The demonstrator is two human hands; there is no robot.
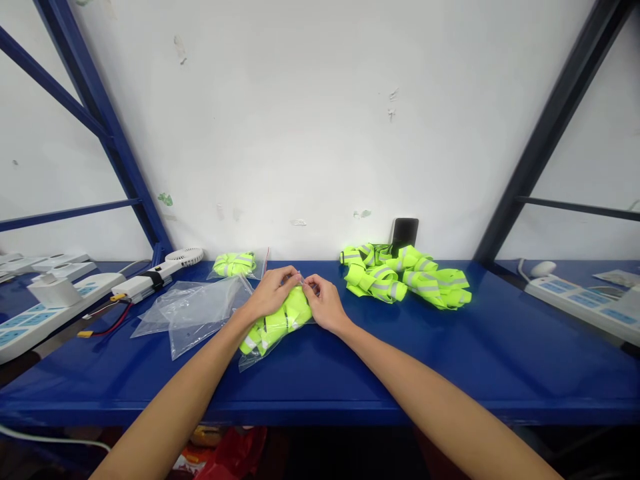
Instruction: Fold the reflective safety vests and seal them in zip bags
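The left hand (273, 292) and right hand (325, 303) pinch the top of a clear bag (250, 361), fingertips pressed together. A green vest (280, 322) fills the bag, beside a pile of vests (405, 277).

Plastic bag (249, 361) opening, likely hidden behind left hand (273, 292), right hand (325, 303)

Blue counter (440, 380): hi-vis vests (405, 280) heaped right of right hand (325, 304); clear bag (190, 315), vest bundle (234, 265) left of left hand (273, 292); fan (160, 275), power strip (45, 317) farther left.
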